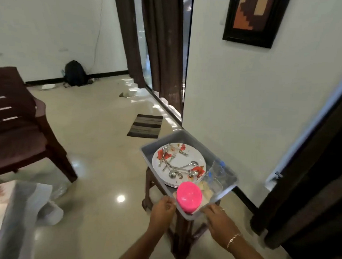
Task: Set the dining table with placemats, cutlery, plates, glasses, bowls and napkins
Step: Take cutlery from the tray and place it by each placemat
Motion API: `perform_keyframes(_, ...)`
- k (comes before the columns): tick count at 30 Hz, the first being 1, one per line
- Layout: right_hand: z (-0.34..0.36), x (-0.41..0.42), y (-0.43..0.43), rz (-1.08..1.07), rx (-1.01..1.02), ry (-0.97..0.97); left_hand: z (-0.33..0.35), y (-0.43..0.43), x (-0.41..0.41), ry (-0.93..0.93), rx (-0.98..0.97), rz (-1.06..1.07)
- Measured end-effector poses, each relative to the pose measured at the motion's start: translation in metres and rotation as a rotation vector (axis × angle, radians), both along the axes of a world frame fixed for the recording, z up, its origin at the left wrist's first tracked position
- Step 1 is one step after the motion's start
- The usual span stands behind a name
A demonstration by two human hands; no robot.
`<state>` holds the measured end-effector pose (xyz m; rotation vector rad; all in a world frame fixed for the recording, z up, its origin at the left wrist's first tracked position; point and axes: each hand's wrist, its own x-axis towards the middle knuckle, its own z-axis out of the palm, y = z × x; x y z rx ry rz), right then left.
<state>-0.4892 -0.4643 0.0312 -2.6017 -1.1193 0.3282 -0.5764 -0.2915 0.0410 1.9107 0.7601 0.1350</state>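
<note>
Left hand (163,207) at 7, right hand (218,215) at 5, both curled round tray (161,142) rim. Reckon I'm balancing plates (186,157), cutlery (172,169), glasses (216,173), bowls (188,196) over stool (181,239).

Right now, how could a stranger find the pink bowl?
By the white wall stands a brown stool carrying a grey tray. At the tray's near end sits the pink bowl, the only pink thing, next to flowered white plates and clear glasses.
</note>
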Motion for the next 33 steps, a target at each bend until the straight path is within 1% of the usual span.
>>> perform_keyframes(2,0.000,0.035,0.010,0.011,-0.049,0.053,0.002,0.006,0.018,0.029,0.008,0.022)
perform_keyframes(9,-0.012,0.111,0.055,0.071,-0.054,0.135,-0.007,0.039,0.072,0.059,0.045,0.160)
perform_keyframes(15,-0.030,0.171,0.104,0.096,-0.107,0.175,-0.037,0.098,0.143,0.170,0.082,0.142)
perform_keyframes(17,-0.037,0.192,0.123,0.089,-0.133,0.191,-0.049,0.123,0.171,0.208,0.104,0.095)
perform_keyframes(21,-0.053,0.228,0.164,0.081,-0.253,0.239,-0.077,0.170,0.225,0.256,0.139,-0.017)
perform_keyframes(23,-0.063,0.245,0.181,0.040,-0.280,0.268,-0.097,0.189,0.251,0.294,0.165,-0.081)
perform_keyframes(27,-0.083,0.262,0.200,-0.104,-0.235,0.355,-0.138,0.206,0.295,0.398,0.298,-0.317)
perform_keyframes(30,-0.099,0.262,0.201,-0.190,-0.199,0.423,-0.162,0.208,0.325,0.527,0.436,-0.388)
perform_keyframes(33,-0.109,0.256,0.197,-0.274,-0.157,0.467,-0.180,0.208,0.345,0.692,0.527,-0.418)
